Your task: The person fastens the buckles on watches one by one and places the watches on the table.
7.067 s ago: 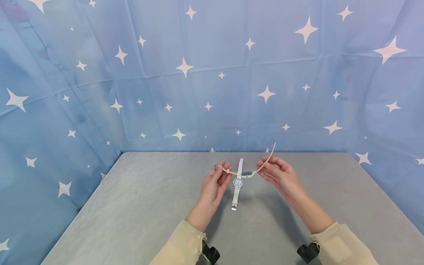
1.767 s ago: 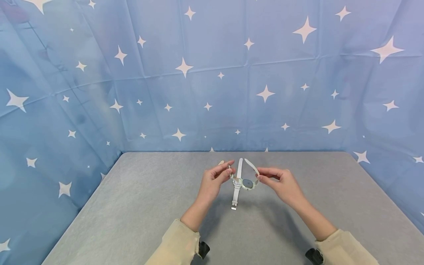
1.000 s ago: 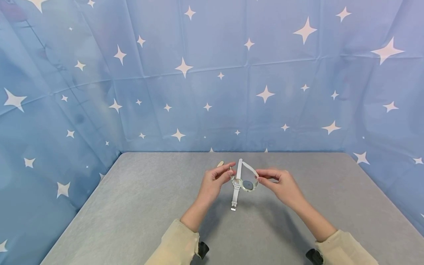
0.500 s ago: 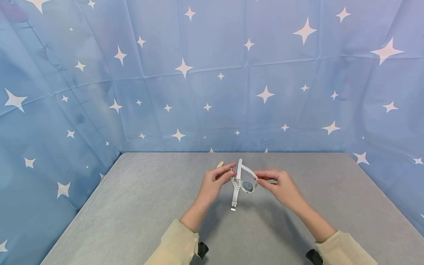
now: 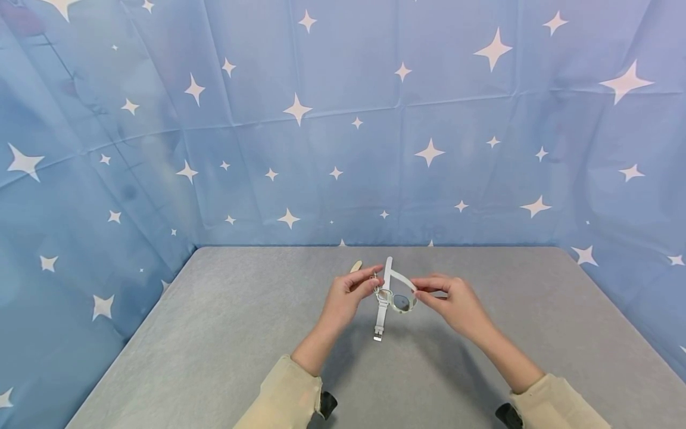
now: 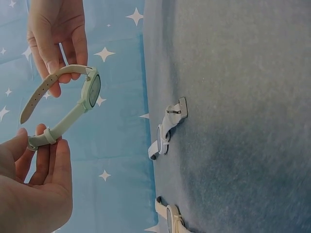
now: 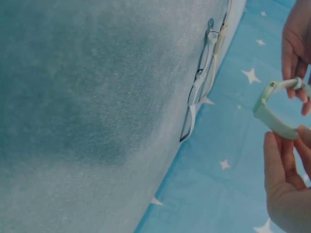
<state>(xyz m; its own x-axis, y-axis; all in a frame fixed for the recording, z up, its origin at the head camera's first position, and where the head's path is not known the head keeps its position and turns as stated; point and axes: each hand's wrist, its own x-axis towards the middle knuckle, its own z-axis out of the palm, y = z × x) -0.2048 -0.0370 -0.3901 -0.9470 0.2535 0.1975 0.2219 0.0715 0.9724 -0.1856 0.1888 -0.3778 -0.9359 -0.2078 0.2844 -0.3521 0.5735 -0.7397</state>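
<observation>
I am holding 1 pale green watch (image 5: 401, 303) above the table (image 5: 214, 333), toward the middle of its far edge: my left hand (image 5: 345, 296) is pinching the buckle strap (image 6: 68, 121), my right hand (image 5: 455, 302) is pinching the holed strap (image 6: 36, 103). In the head view I am seeing 1 white watch (image 5: 380, 317) lying below and 1 cream watch (image 6: 171, 217) toward the left edge, mostly hidden.

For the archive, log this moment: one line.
left hand, right hand: holding pale-green round watch aloft; white watch, beige watch: on grey table
</observation>
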